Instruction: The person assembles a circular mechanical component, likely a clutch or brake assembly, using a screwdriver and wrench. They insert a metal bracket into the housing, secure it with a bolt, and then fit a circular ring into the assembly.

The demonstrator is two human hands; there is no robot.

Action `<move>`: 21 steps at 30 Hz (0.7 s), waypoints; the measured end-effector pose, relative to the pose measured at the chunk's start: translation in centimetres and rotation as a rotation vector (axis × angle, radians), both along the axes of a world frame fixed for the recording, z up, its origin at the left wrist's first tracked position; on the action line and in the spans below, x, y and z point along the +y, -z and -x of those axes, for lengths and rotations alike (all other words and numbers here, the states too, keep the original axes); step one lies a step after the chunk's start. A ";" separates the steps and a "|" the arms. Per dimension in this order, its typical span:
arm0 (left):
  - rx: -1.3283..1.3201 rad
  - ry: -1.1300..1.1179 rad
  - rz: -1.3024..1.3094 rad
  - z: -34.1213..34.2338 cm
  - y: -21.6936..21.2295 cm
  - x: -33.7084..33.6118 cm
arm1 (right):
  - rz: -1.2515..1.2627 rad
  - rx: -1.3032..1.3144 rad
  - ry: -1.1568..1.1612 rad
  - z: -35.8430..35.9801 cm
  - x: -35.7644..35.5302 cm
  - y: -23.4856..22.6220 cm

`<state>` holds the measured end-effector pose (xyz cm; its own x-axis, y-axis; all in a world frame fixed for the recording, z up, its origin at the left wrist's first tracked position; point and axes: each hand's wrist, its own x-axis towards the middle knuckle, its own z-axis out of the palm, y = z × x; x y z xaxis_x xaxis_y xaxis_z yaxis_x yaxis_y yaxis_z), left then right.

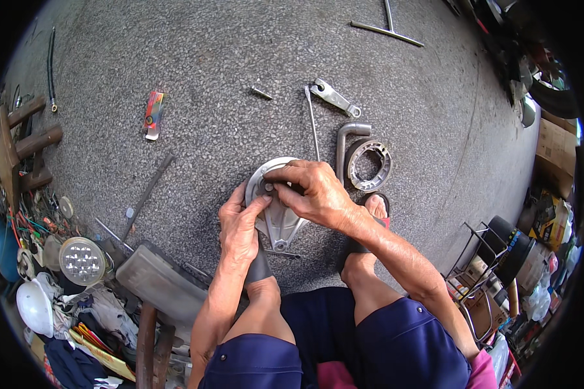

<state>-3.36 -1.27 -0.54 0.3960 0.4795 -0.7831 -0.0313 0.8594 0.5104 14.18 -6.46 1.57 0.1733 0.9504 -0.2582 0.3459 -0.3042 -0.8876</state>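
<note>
Between my legs, just above the floor, is a round silver drum-brake plate [280, 225] with a ribbed arm pointing toward me. My left hand [239, 228] grips its left edge, thumb on the face. My right hand [318, 193] reaches over its upper right, fingers bent and pressed together near a small round bolt or pin head [269, 187]. Whatever those fingers pinch is hidden. Right of the plate lie a ring of brake shoes [385, 170] and a bent metal pipe-like tool [342, 146]. Farther off are a thin screwdriver [313, 120], a metal lever arm [336, 99] and a small bolt [261, 93].
A T-handle wrench [389, 32] lies far off. Left are a colourful small box [154, 113], a dark bar [150, 191], a wooden stool [19, 152] and a grey plastic case [159, 279]. A wire rack [477, 272] and clutter stand at right.
</note>
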 end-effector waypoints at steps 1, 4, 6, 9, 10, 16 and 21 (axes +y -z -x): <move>0.000 -0.002 0.001 0.0 0.0 0.0 | 0.000 0.034 0.014 0.1 0.0 0.1; -0.001 -0.008 -0.002 0.2 0.1 0.0 | 0.003 0.096 0.040 0.2 -0.1 0.3; -0.005 -0.004 -0.008 0.4 0.2 -0.1 | 0.014 0.081 0.045 0.3 -0.1 0.2; -0.037 -0.009 0.020 0.5 -0.3 0.2 | 0.017 0.074 0.053 0.4 -0.1 0.1; -0.083 -0.034 0.037 0.4 -0.6 0.3 | 0.037 0.067 0.068 0.5 -0.2 0.2; -0.134 -0.048 0.059 0.4 -1.0 0.4 | 0.049 -0.048 0.084 1.4 -0.3 0.1; -0.063 -0.043 0.042 0.2 -0.8 0.3 | 0.039 -0.130 0.030 1.0 -0.1 -0.5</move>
<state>-3.51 -0.92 0.30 0.4243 0.4647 -0.7772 -0.0997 0.8770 0.4700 13.20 -6.52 2.07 0.2361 0.9339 -0.2684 0.4478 -0.3497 -0.8229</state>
